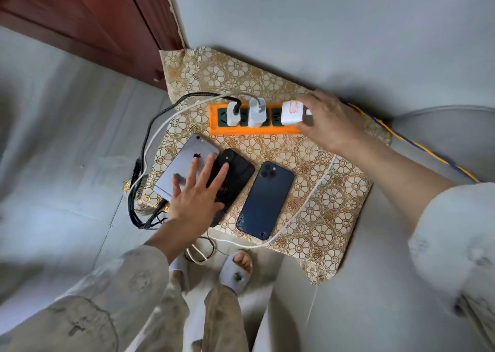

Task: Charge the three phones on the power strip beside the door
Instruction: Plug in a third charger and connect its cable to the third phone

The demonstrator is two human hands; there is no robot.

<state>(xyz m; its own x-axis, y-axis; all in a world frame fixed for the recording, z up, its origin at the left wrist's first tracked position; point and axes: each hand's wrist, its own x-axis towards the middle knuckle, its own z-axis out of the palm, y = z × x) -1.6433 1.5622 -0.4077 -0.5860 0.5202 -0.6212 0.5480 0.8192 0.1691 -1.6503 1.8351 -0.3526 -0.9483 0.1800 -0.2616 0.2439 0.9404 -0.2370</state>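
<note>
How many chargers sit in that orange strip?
3, all in the orange power strip: a white charger with black cable at left, a white charger in the middle, and a white cube charger held by the right hand.

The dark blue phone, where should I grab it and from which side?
Pinch the dark blue phone by its two long edges near the middle, coming straight down. It lies flat, back up, on the floral cloth, both edges clear.

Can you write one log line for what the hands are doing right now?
right hand: gripping white charger on orange power strip | left hand: flat over phones
</note>
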